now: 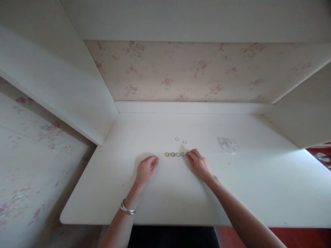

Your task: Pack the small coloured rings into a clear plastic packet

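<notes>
A row of small coloured rings lies on the white desk between my hands: a yellow ring (167, 154) at the left end, then a pinkish ring (172, 154), then two greenish rings, the right one (182, 154) close to my right fingertips. My right hand (198, 163) is closed in a pinch at the right end of this row; whatever sits between its fingertips is hidden. To the left of the row, my left hand (147, 168) rests on the desk with fingers curled in and nothing visible in them. Behind the row lie two thin pale rings, one (177, 139) left of the other (184, 142).
A crumpled clear plastic bag (229, 145) lies on the white desk (176, 203), right of my right hand. White side panels (77, 86) and an overhead panel (181, 20) enclose the desk. Floral wallpaper (165, 72) covers the back wall. A dark seat (173, 237) shows below the front edge.
</notes>
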Tool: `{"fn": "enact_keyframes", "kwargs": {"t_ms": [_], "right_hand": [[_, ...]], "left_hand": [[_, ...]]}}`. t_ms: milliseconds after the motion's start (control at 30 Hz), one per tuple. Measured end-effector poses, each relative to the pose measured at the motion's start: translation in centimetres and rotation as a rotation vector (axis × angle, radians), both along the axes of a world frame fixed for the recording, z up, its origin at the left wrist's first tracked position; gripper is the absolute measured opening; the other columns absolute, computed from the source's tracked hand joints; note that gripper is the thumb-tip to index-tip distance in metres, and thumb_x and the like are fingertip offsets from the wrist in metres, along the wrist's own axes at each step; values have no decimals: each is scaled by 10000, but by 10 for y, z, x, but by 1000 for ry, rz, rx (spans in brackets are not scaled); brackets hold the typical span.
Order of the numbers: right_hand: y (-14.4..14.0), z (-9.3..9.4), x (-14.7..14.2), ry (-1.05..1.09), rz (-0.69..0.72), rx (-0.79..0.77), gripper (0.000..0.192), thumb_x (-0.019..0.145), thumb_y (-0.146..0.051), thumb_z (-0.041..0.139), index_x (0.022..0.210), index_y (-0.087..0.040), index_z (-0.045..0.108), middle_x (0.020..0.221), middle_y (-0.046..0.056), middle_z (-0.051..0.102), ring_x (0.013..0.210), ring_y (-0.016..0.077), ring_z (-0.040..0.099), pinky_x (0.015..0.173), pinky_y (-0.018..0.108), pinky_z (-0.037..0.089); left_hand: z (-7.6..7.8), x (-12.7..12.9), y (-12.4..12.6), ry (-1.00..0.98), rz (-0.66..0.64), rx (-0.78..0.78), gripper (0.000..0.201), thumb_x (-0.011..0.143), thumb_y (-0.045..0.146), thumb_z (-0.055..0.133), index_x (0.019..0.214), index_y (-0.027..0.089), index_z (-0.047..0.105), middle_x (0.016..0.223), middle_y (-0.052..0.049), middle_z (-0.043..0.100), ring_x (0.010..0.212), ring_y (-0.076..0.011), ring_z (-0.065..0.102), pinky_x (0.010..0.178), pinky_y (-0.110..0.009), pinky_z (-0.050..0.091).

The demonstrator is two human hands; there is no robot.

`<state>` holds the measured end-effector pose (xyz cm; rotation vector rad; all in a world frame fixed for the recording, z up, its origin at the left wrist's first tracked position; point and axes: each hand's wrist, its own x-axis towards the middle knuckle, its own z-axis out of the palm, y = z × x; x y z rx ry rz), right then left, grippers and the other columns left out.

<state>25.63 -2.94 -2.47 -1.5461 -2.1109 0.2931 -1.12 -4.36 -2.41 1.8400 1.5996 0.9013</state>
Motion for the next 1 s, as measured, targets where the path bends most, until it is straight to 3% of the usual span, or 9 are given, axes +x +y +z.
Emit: {"fn": "enact_keyframes", "kwargs": {"t_ms": [533, 700, 833, 933, 1000], "right_hand": [[6, -5, -3, -113, 49, 5, 297, 951, -308, 340, 1027, -223, 614, 988, 56, 590, 715, 135, 580, 648, 250, 442], [8, -4, -1, -21, -56, -3, 321, 952, -321, 320, 1051, -224, 609, 986, 66, 576, 759, 140, 585, 671, 251, 447], [20, -5, 1, -43, -200, -49, 361, 936, -294, 323, 1243, -247, 508, 1047, 82, 550, 787, 156, 577, 655, 267, 440], [26, -7, 0, -139, -210, -87, 428, 907, -237, 356, 1322, -296, 443, 1039, 83, 545, 760, 163, 561, 622, 269, 416], [27, -7, -1, -176, -194, -93, 419, 894, -216, 372, 1288, -310, 483, 1030, 80, 544, 767, 167, 554, 621, 266, 401]], "left_hand": [[2, 1, -2, 44, -11, 36, 240, 896, 354, 453, 923, 204, 638, 871, -23, 687, 731, -128, 623, 692, -233, 475], [3, 2, -1, 39, 1, 37, 245, 895, 354, 451, 921, 204, 642, 864, -27, 687, 728, -129, 621, 702, -234, 477], [4, 3, -1, 46, -10, 29, 244, 894, 352, 449, 922, 206, 643, 861, -27, 688, 731, -129, 622, 695, -229, 478], [4, 3, -1, 60, -8, 29, 243, 890, 353, 453, 910, 206, 645, 851, -26, 688, 713, -127, 618, 681, -225, 474], [4, 3, -1, 60, -6, 33, 239, 889, 347, 456, 913, 204, 645, 856, -26, 689, 717, -125, 616, 689, -226, 472]]}}
